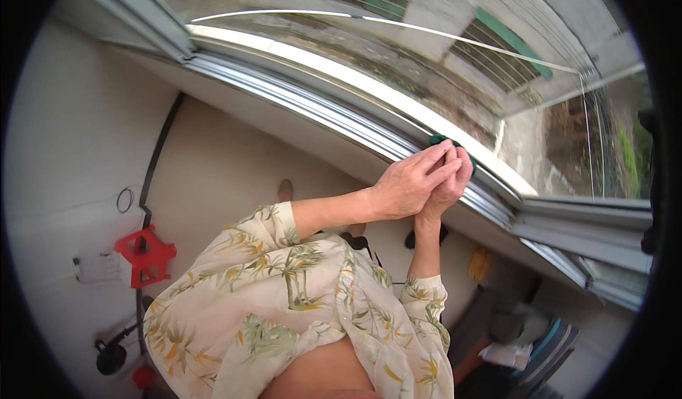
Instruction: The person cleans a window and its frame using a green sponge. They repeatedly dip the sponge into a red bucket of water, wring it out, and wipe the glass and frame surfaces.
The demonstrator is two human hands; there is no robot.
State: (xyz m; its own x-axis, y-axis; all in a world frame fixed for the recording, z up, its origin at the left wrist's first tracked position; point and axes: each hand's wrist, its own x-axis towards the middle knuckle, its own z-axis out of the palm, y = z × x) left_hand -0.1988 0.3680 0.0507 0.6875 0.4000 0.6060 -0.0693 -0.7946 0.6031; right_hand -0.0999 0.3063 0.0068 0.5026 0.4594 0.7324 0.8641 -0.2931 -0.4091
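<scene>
Above the aluminium sliding-window track point(319, 114), my two hands meet at a dark green cloth point(440, 140). The fingers of my left hand point(407, 183) reach across to the cloth's near edge and lie over the fingers of my right hand point(453, 183). My right hand grips the cloth from the other side, its fingers bent. Most of the cloth is hidden under both hands; only bits of green show above and to the right of the fingers.
Beyond the sill point(367, 82) runs a white line point(426, 27) outdoors, before a building with barred windows. A red plastic stool point(146, 258) stands at the left wall. A yellow object point(479, 264) lies below the window; a striped fabric item point(551, 343) is at lower right.
</scene>
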